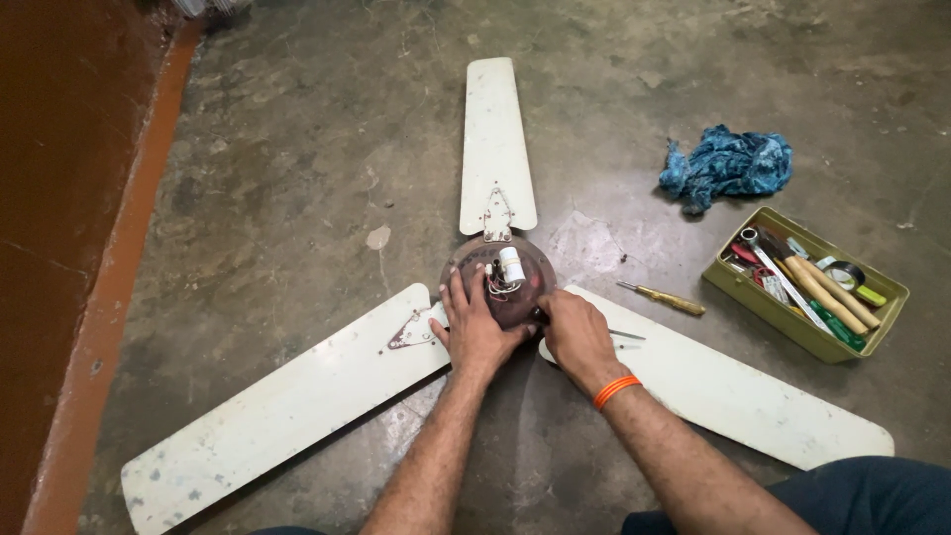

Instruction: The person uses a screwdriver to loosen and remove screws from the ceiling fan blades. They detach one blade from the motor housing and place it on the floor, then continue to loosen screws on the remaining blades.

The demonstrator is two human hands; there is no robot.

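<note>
Two hands rest on a fan that lies flat on the grey floor [297,149]. The left hand [475,322] lies on the round brown middle [498,282] of the fan, with its fingers spread apart and flat on the metal. The right hand [578,332] sits at the right edge of that round middle. Its fingers are curled together around a thin tool [626,335], but I cannot tell just how tight they hold it. An orange band [616,390] goes around the right wrist.

On top of the round middle stands a small white can [511,264] with little wires [500,287] beside it, just past the left fingertips.

Three white blades stick out from the round middle. One blade [287,406] points down to the left, one blade [733,396] points down to the right, under the right hand, and one blade [495,149] points straight away.

To the right of the round middle, near it, lies a screwdriver [662,297] with a yellow handle. Further right sits a green box [804,282] full of tools. Past the box, far from the round middle, lies a crumpled blue rag [728,165]. Far to the left of the fan runs a brown wall [59,198].
</note>
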